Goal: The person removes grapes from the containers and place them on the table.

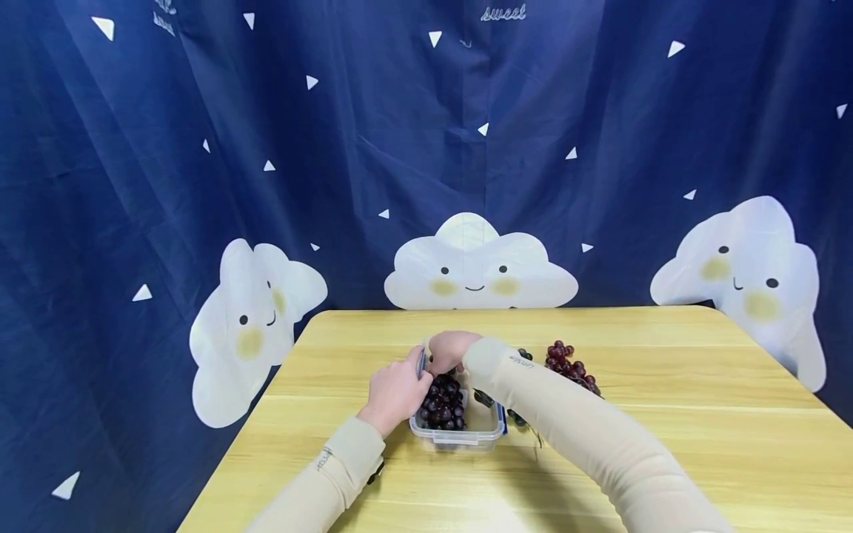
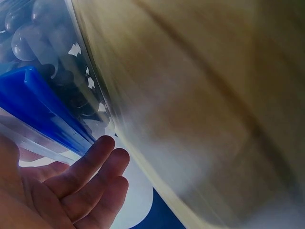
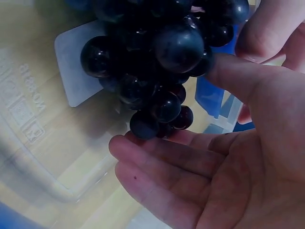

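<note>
Dark grapes (image 1: pixel 443 406) sit inside the clear plastic box (image 1: pixel 460 442), mostly its left half, on the bench (image 1: pixel 353 337). Left hand (image 1: pixel 396 392) holds the box's left wall; 3 fingers lie loose outside it by the blue clip (image 2: pixel 43 105), grip strength can't be told. Right hand (image 1: pixel 455 352) reaches over the far end, thumb and fingers closed gently about the bunch: thumb against its side, fingers reaching under the lowest grapes.

Step in hand looks like settling the bunch. Should go best with the box held steady, light hold; bunch supported from below, no squeezing, eased flat so nothing pulls off the stem or pokes above the rim.

Looks: near-black purple, round, shiny, tightly packed, sizes mixed, a few small reddish ones at the tip. Probably soft enough to bruise. Red grapes (image 1: pixel 573 366) and dark green clumps (image 1: pixel 525 355), too small to name, lie right of the box.
</note>
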The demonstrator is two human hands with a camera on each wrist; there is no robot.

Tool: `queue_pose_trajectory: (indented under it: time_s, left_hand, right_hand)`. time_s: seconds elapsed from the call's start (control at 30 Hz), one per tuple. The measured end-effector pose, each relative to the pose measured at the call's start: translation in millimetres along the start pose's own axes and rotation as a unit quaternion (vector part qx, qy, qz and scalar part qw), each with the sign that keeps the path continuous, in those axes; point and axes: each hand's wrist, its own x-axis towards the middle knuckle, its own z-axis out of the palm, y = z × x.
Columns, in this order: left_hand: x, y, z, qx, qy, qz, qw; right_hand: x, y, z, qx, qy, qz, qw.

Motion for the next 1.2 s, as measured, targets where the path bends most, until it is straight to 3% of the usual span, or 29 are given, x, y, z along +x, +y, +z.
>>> queue_pose_trajectory:
  time_s: [0.2,0.43,0.67,1.0,1.2]
  left_hand:
    - [-1.6,-0.4,1.2,0.002,-0.003,-0.006,1.0000]
    - [-1.7,-0.2,1.0,-0.003,0.003,-0.003,1.0000]
    - [-2.6,-0.3,1.4,-0.006,0.007,0.000,1.0000]
    - [-3.8,-0.2,0.4,-0.001,0.004,0.002,1.0000]
    - [-4.0,-1.3,1.7,-0.003,0.000,-0.002,1.0000]
  right_hand:
    - [-1.8,-2,1,-0.005,0.001,0.005,1.0000]
    - [-7.5,-5,2,-0.086,0.047,-0.008,0.9951]
    - [-7.7,-6,1,-0.125,0.069,-0.001,0.9897]
    - [-7.5,-17,0,-0.190,0.086,0.006,0.9781]
    - [-9.7,-13,-2,-0.180,0.063,-0.007,0.9816]
